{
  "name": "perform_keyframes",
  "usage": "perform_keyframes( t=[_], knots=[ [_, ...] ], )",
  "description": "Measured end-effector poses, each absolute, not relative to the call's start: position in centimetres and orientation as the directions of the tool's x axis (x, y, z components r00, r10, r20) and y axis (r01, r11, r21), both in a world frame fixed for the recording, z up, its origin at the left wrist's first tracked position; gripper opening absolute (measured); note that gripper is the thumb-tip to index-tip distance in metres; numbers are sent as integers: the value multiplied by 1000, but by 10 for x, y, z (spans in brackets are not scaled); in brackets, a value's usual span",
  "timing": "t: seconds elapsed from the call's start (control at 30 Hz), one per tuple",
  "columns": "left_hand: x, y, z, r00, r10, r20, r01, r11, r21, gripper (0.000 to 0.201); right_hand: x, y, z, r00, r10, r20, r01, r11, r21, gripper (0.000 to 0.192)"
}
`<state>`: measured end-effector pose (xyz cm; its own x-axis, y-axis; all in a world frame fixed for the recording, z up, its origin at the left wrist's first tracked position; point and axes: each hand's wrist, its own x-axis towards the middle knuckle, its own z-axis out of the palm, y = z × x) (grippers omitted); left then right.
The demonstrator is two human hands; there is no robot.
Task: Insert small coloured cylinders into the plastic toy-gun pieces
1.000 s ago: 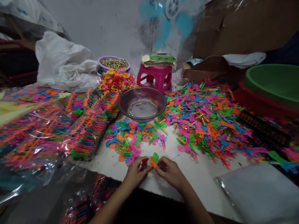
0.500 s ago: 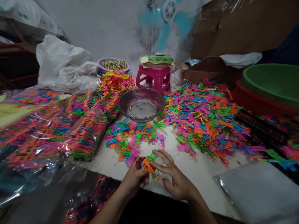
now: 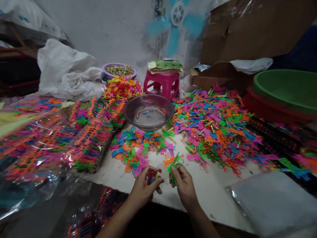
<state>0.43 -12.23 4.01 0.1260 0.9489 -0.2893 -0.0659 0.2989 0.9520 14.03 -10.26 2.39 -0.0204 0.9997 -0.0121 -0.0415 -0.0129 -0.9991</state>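
Note:
My left hand [image 3: 145,186] is curled around a few small coloured sticks [image 3: 151,175], red and blue ones among them, with a red-and-yellow one poking out by the thumb. Just to its right, my right hand [image 3: 183,185] pinches a green plastic toy gun [image 3: 175,167]. An orange toy gun [image 3: 167,161] shows right behind the green one; whether it is held too or lies on the table is unclear. Beyond my hands, a small heap of toy guns [image 3: 142,148] lies on the white table [image 3: 158,205].
A clear bowl [image 3: 149,124] with a few sticks stands mid-table. Right of it spreads a large pile of toy guns [image 3: 213,129]. Packed plastic bags [image 3: 91,142] lie at left, a clear bag stack [image 3: 274,201] at right. A pink stool [image 3: 162,81] stands behind.
The orange toy gun has left my left hand and is now beyond my right fingers. My right hand has closed on the green toy gun and drawn away from the left.

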Motion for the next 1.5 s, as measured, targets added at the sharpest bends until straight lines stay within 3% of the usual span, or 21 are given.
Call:
perform_keyframes(
  t=[0.23,0.53,0.67,0.77,0.93,1.0,1.07,1.13,1.23,1.4,1.5],
  knots=[
    [8,-121,29,38,982,-187,-30,188,982,25,132,-106,11,-29,1000,2,20,3,-1000,29],
    [20,-123,23,13,966,-257,-120,257,959,30,134,-110,2,32,998,55,186,49,-981,26],
    [24,-125,23,16,947,-321,-137,320,938,33,132,-113,6,82,983,163,320,129,-938,24],
    [21,-126,20,7,960,-281,-87,281,956,30,131,-114,7,93,977,190,351,147,-925,24],
    [13,-130,20,91,993,-76,173,59,983,19,128,-115,5,23,996,91,294,81,-952,24],
    [13,-129,22,134,987,-89,164,66,984,19,131,-110,6,-33,999,18,244,25,-969,25],
    [14,-126,21,144,970,-195,84,184,979,24,143,-95,11,-70,996,-51,182,-37,-983,27],
    [15,-121,16,117,938,-327,-30,332,943,33,163,-71,18,36,998,-57,73,-59,-996,29],
    [11,-114,7,58,902,-428,-181,431,884,44,196,-31,24,350,935,-46,-69,-23,-997,40],
    [10,-112,-2,60,861,-504,-353,491,796,42,192,-8,-5,289,956,53,379,-64,-923,41],
    [13,-116,0,146,876,-461,-373,480,794,43,171,-16,-25,287,950,123,489,-35,-871,31]
  ],
)
